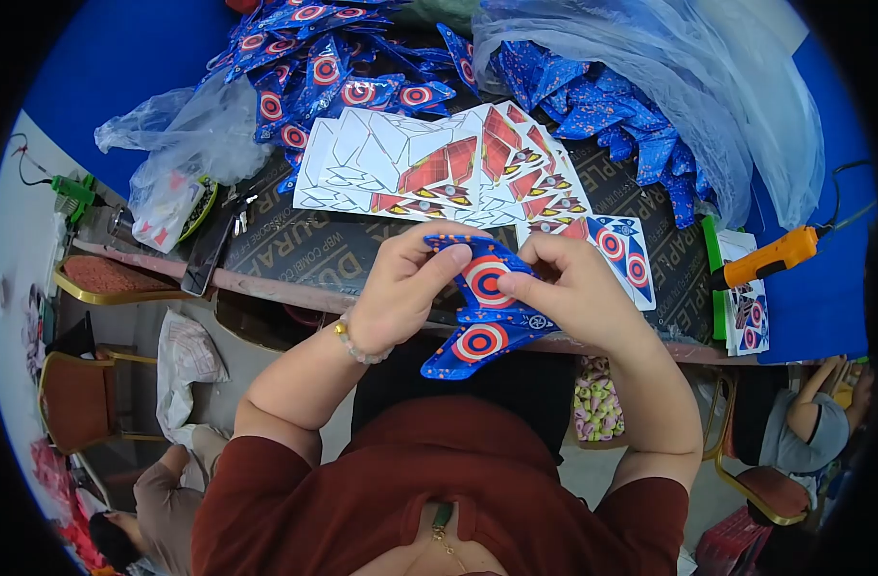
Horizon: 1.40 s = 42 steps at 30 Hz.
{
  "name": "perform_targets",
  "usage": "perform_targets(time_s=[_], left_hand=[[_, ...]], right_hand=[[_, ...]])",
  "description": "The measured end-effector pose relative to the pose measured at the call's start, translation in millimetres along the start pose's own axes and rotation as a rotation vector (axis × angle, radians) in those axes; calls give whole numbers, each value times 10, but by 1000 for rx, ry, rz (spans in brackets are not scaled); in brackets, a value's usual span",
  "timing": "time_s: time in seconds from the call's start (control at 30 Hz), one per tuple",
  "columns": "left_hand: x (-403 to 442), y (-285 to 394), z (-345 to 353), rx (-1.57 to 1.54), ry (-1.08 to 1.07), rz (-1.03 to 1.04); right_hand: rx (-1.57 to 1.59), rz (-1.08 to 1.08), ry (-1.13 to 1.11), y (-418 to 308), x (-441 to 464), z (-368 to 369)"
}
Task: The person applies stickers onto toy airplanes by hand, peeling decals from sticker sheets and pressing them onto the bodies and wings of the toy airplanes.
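Between my two hands is a blue wing-shaped piece (479, 356) with orange specks and red-and-white target stickers on it. My left hand (407, 284) grips its upper left part, thumb on the face. My right hand (566, 290) pinches its right side, thumb pressed on the upper target sticker (484, 278). The fingers behind the piece are hidden. Just past the hands lie fanned white sticker sheets (357, 158) with red printed shapes. A small sheet with blue target stickers (623, 252) lies beside my right wrist.
Stickered blue pieces (324, 67) are heaped at the back left, more blue pieces (631, 115) under clear plastic (708, 77) at the back right. An orange-handled tool (773, 257) is at right, a green glue gun (71, 197) at left. A phone (205, 264) lies on the table edge. Other people sit nearby.
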State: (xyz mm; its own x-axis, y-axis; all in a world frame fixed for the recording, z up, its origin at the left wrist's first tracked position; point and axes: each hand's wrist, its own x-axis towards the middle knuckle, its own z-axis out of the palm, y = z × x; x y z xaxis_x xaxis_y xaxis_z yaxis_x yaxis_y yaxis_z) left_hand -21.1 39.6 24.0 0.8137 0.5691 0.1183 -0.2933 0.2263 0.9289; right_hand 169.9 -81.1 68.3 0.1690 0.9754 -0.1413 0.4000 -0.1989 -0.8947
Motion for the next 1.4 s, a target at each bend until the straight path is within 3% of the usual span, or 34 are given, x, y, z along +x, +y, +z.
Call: perform_targets(time_s=[0.1,0.2,0.27,0.37,0.57,0.63,0.67,0.73,0.77,0.8,0.83,0.87,0.9,1.0,1.13,1.23,1.4], left_hand=[[-16,54,68,311,-111,12],[-18,20,91,170,-103,-79],[-14,18,91,187,-111,-27],[-15,8,37,153,-86,-35],[51,-29,5,82,-72,-108],[130,-16,-19,99,-135,-251],[190,1,-96,156,-172,-352],[340,212,-220,184,-172,-393],[455,309,-364,160,-54,-324],[622,430,-502,273,13,-17],[805,479,-814,-11,98,215],[1059,713,-990,-151,239,288],[1243,896,-1230,-168,246,490],[1431,1073,-1428,-259,557,610],[1257,632,-1094,-228,448,444],[856,263,-465,-138,312,235],[385,-322,38,-130,80,-99]], right_hand=[[35,-83,27,40,94,16],[25,-36,9,17,136,-4],[41,-18,-1,10,127,12],[-171,-168,-28,10,78,49],[-90,-80,-320,229,61,-286],[-111,-23,-397,353,9,-462],[-46,-83,-394,519,-31,-500],[192,76,-207,755,-132,-549],[163,72,-69,790,-193,-594],[219,52,71,919,-229,-623],[277,33,209,1047,-266,-635],[310,23,258,1056,-328,-639],[344,14,300,1100,-369,-614],[377,-23,378,1284,-447,-495],[300,-104,510,1459,-494,-246],[-305,-213,644,1358,-566,-217],[-712,-237,407,1372,-606,-226]])
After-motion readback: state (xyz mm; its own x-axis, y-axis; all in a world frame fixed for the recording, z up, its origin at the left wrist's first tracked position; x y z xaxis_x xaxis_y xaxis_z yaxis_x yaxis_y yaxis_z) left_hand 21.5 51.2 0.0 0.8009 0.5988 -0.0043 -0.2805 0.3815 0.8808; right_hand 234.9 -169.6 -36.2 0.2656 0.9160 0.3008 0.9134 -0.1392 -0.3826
